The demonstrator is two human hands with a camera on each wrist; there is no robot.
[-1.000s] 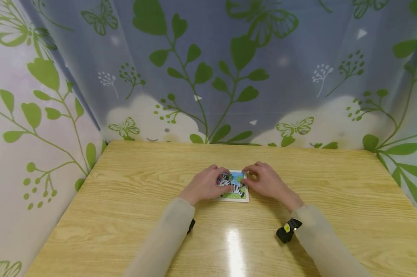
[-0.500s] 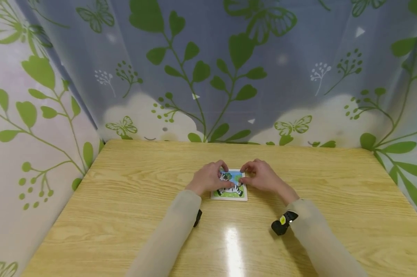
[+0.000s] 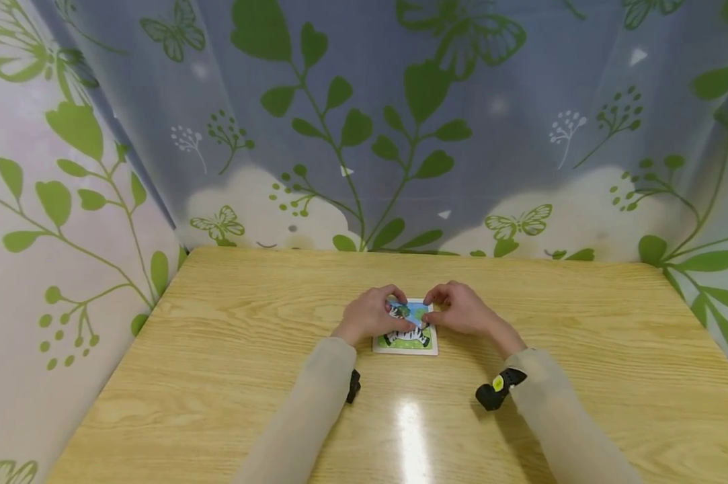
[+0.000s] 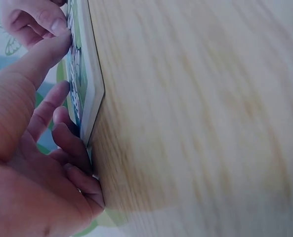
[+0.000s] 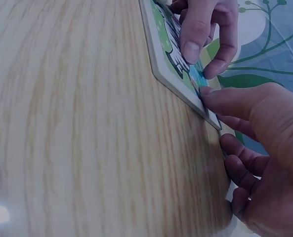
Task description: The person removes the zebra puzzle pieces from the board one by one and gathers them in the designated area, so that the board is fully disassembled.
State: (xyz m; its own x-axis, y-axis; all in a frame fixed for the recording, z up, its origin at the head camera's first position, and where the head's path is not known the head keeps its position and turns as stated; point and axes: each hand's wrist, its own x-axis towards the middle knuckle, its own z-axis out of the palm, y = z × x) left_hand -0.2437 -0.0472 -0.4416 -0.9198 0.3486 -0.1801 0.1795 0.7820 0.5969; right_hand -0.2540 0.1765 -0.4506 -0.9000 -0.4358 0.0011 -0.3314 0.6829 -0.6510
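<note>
A square puzzle board with a zebra picture [image 3: 407, 341] and a thick white rim lies flat on the table. My left hand [image 3: 366, 314] reaches over it from the left, thumb and index fingertip pressing on the picture and parting around the zebra's upper body. At the right side, my right hand [image 3: 463, 310] holds the board, its thumb on the right edge and the index finger at the far right corner. In the right wrist view, the right thumb [image 5: 235, 102] rests on the rim and the left thumb [image 5: 191, 49] touches the picture. Part of the zebra is hidden under the left hand.
The wood-grain table [image 3: 249, 376] stretches around the board, with a bright light reflection in front. Curtains [image 3: 376, 121] with green leaves and butterflies hang behind and at both sides. A black strap device [image 3: 493, 393] sits on the right wrist.
My left hand has slid to the right across the picture, uncovering the board's left part and near left corner. The right hand stays at the right edge, with its fingers shifting slightly.
</note>
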